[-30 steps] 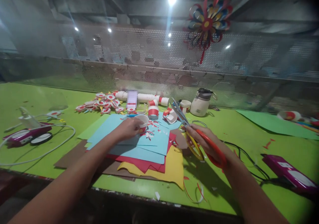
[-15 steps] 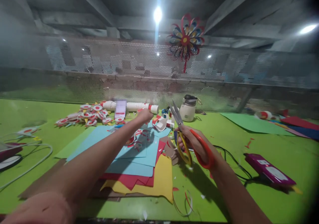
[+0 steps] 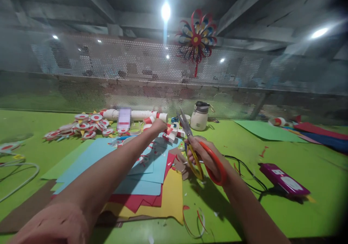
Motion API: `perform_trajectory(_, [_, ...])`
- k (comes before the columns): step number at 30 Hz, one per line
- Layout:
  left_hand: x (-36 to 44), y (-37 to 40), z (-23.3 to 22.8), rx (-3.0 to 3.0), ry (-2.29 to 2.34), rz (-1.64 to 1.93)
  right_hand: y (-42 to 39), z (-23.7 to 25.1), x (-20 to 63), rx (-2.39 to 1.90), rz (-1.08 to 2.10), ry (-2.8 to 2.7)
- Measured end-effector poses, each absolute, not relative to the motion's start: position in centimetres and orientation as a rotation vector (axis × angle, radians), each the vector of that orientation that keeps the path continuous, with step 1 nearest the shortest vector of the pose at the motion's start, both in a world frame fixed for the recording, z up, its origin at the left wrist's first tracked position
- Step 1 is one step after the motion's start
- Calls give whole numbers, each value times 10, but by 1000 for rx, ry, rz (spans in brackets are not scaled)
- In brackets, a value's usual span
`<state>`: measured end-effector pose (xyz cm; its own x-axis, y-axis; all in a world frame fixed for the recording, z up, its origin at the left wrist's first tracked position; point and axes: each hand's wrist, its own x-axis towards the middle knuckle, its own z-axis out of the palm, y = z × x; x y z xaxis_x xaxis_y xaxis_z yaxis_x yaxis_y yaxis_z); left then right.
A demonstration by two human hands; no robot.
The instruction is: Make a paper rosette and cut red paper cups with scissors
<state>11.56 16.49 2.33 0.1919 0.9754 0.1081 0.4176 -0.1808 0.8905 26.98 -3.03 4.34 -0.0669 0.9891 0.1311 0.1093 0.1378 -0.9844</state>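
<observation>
My right hand [image 3: 208, 153] holds a pair of scissors [image 3: 186, 128] with one orange handle and one yellow handle. The blades point up and away, slightly apart at the tips. Stretched forward, my left hand [image 3: 159, 126] is among red and white paper pieces [image 3: 172, 134] at the far edge of the paper stack. Its fingers are curled in, and what they hold, if anything, is hidden. Below my left forearm lie sheets of light blue paper [image 3: 138, 189], with red and yellow sheets [image 3: 172, 195] under them and small red and white scraps on top.
White and red paper discs [image 3: 83, 126] are piled at the left, near a long white tube [image 3: 141, 115] and a phone [image 3: 124, 119]. A white jar [image 3: 199, 117] stands behind the scissors. To the right are a purple corded device [image 3: 284, 180] and green paper [image 3: 268, 131].
The view has turned slightly right, so most things sit further left. My left hand has shifted a little right among the paper pieces. The scissors stay in my right hand, similarly posed.
</observation>
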Motion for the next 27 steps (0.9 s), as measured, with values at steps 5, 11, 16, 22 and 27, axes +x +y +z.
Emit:
perform_trajectory(5, [104,131,41,1467,1084,1115,-30,44,270,-1173,1080,-1465])
perform_trajectory(11, [61,76,57,1266,849,1429,-44,51,262,-1236,770,-1823])
perform_trajectory(16, [25,33,60,1064,713,1710,-61,56,253,-1198,700,-2080])
perform_trajectory(22, [18,1,70,972,608,1976,-67,52,234,-1112,674,-2152])
perform_trajectory(27, [32,-10,66,1005,599,2007,-69,35,218,-1081,640,-2016])
